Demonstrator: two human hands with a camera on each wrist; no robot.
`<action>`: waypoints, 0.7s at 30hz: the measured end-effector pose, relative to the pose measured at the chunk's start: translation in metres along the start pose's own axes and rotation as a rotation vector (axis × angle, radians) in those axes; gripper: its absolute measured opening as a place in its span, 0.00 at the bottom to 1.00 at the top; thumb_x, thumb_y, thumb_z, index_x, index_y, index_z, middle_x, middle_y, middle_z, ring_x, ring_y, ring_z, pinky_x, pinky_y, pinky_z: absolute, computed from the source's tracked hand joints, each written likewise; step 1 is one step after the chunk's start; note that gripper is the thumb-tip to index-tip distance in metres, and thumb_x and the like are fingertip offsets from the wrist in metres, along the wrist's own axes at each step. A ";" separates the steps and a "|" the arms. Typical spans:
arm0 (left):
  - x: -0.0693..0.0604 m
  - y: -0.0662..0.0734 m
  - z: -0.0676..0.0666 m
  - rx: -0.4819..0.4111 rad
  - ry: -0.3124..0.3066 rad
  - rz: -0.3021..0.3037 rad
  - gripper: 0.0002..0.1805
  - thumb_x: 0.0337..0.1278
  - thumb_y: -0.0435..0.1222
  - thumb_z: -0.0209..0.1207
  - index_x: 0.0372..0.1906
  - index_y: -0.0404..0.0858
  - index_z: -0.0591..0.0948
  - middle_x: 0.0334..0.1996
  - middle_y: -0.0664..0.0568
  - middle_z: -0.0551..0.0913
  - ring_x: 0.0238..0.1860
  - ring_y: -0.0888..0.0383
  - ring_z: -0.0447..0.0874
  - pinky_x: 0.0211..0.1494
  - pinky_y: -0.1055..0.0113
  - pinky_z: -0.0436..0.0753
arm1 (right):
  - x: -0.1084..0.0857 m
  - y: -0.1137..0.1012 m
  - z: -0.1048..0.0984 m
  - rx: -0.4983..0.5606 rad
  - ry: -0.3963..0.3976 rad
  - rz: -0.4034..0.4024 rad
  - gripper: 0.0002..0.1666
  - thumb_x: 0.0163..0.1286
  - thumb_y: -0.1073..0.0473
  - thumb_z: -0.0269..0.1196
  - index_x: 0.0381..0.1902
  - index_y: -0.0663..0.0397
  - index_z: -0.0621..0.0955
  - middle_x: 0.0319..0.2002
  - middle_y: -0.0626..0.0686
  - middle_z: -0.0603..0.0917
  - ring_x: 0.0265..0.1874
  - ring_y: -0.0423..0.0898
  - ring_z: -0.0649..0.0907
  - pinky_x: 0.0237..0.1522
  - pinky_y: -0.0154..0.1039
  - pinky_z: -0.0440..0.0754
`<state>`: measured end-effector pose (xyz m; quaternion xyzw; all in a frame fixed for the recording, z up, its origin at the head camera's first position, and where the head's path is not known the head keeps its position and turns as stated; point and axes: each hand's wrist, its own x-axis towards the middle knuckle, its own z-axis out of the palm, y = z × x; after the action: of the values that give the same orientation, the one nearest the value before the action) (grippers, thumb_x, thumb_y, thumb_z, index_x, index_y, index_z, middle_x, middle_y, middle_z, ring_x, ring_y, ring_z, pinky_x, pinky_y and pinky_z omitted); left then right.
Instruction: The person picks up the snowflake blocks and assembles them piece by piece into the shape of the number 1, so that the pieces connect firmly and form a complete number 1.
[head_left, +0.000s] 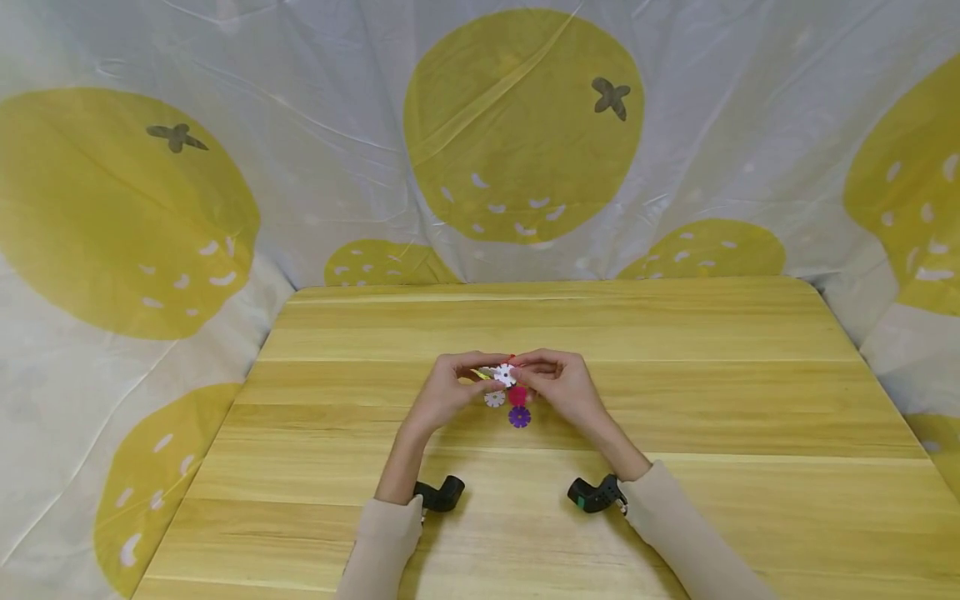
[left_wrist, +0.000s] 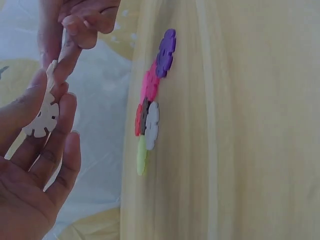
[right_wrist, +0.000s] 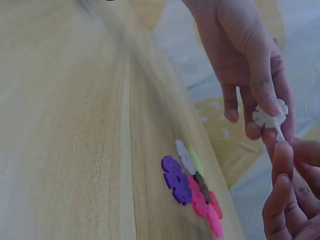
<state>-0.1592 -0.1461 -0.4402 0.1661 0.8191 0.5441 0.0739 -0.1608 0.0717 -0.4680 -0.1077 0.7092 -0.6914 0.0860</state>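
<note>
My left hand pinches a white notched disc between thumb and fingers. My right hand grips a second white disc by its edge, seen nearly edge-on in the right wrist view, where it meets the first. Below the hands, notched discs lie on the table: a purple one, pink ones, a white one, a yellow-green one, a dark one and a red one. In the head view the hands partly cover this group.
The wooden table extends around the hands, with a lemon-patterned cloth behind and beside it. Black wrist devices show at both forearms, just above the table.
</note>
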 end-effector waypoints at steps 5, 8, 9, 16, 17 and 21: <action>-0.003 -0.007 -0.012 0.016 0.043 -0.019 0.18 0.61 0.34 0.71 0.56 0.39 0.88 0.54 0.48 0.90 0.53 0.50 0.86 0.57 0.52 0.83 | 0.003 0.003 0.000 -0.040 -0.025 0.012 0.14 0.72 0.61 0.69 0.51 0.64 0.87 0.42 0.70 0.89 0.22 0.46 0.85 0.28 0.40 0.86; -0.005 -0.009 -0.019 0.019 0.057 -0.038 0.17 0.62 0.34 0.71 0.55 0.40 0.88 0.53 0.47 0.90 0.51 0.50 0.86 0.56 0.54 0.84 | 0.005 0.007 0.002 -0.143 -0.059 0.022 0.14 0.70 0.62 0.70 0.52 0.62 0.88 0.42 0.63 0.90 0.18 0.44 0.79 0.23 0.33 0.78; -0.006 -0.010 -0.021 0.021 0.062 -0.045 0.17 0.61 0.34 0.71 0.55 0.40 0.88 0.53 0.47 0.90 0.50 0.50 0.86 0.55 0.56 0.84 | 0.006 0.009 0.003 -0.183 -0.069 0.028 0.15 0.69 0.62 0.71 0.51 0.61 0.88 0.40 0.60 0.90 0.18 0.42 0.76 0.22 0.31 0.74; -0.008 -0.014 -0.030 0.016 0.081 -0.093 0.16 0.60 0.34 0.72 0.53 0.41 0.89 0.52 0.46 0.90 0.47 0.53 0.86 0.48 0.66 0.85 | 0.011 0.013 0.012 -0.367 -0.100 0.068 0.17 0.60 0.62 0.77 0.48 0.57 0.91 0.20 0.47 0.77 0.20 0.39 0.70 0.23 0.29 0.65; -0.008 -0.015 -0.030 0.008 0.080 -0.098 0.15 0.60 0.33 0.72 0.53 0.40 0.89 0.52 0.46 0.90 0.47 0.53 0.87 0.48 0.66 0.85 | 0.012 0.013 0.013 -0.384 -0.099 0.072 0.17 0.60 0.61 0.77 0.48 0.56 0.91 0.18 0.46 0.74 0.19 0.39 0.69 0.23 0.29 0.63; -0.009 -0.015 -0.031 -0.030 0.072 -0.115 0.16 0.60 0.32 0.71 0.53 0.38 0.88 0.52 0.43 0.90 0.49 0.52 0.89 0.49 0.63 0.87 | 0.014 0.015 0.018 -0.414 -0.094 0.090 0.17 0.59 0.61 0.78 0.47 0.55 0.91 0.15 0.43 0.66 0.17 0.38 0.64 0.21 0.29 0.58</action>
<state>-0.1630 -0.1817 -0.4416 0.0979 0.8211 0.5569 0.0780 -0.1698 0.0511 -0.4831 -0.1234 0.8354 -0.5207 0.1258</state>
